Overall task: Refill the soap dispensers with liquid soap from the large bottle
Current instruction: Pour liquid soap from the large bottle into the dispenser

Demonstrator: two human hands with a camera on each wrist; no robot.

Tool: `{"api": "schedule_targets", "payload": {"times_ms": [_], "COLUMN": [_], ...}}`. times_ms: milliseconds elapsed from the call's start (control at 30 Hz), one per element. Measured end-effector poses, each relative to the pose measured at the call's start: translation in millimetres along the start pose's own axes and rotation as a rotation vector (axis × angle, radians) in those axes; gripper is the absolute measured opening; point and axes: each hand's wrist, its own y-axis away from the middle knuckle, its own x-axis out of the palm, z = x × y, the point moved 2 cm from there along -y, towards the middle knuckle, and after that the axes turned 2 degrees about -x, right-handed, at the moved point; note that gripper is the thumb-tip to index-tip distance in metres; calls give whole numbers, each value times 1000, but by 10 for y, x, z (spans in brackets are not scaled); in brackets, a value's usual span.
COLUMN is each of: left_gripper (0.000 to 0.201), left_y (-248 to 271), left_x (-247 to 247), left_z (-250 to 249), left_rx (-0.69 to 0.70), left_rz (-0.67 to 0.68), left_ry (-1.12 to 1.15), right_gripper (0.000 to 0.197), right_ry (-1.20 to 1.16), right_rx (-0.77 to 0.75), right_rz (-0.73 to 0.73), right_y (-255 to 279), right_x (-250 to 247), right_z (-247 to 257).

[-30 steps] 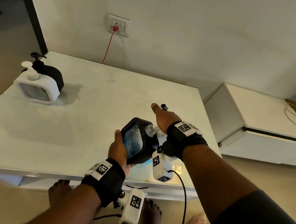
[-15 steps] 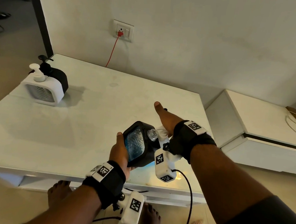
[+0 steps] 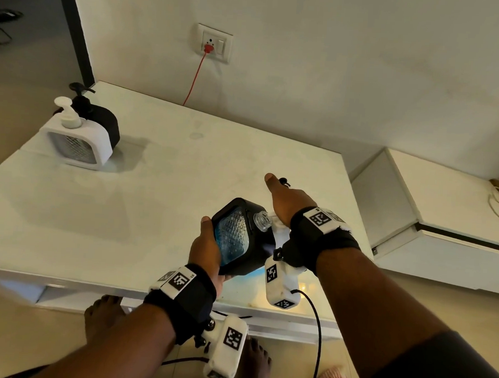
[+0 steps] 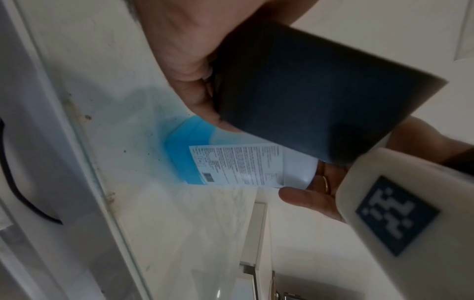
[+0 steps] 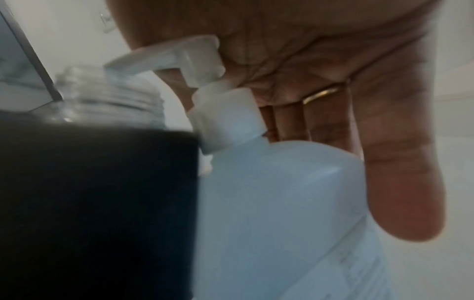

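The black square dispenser with a clear diamond-textured window [image 3: 233, 237] hangs tilted over the table's near right corner, gripped around its base by the left hand [image 3: 206, 250], its open clear neck [image 3: 262, 220] touching the nozzle of the large translucent white pump bottle [image 5: 269, 203]; the right hand [image 3: 285, 199] lies flat, fingers straight, palm pressing the pump head [image 5: 179, 52]. Over the last second neither hand has really shifted, so pumping is likely continuing; the fill looks unfinished. The bottle stands close to the white table's [image 3: 124, 210] near edge, so hard presses could tip it; open room lies left and far, where a white dispenser [image 3: 79, 140] and another black one [image 3: 103, 118] wait.
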Motion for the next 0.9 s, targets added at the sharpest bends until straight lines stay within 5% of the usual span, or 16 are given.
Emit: {"api": "schedule_targets", "payload": {"times_ms": [267,533,900], "left_gripper": [53,48,50], "left_y": [21,-8,12], "left_x": [-1,-12,-3], "left_z": [-7,-3,-3], "left_rx": [-6,6,11], "left_rz": [11,-8,0], "left_ry": [-6,-1,-6], "right_gripper": [91,86,93], "right_ry": [8,18,0], "right_rx": [13,-77,-21], "right_rz": [-21,191,72], "right_y": [12,307,62], "right_x": [19,-227,-48], "right_z": [15,205,89]}}
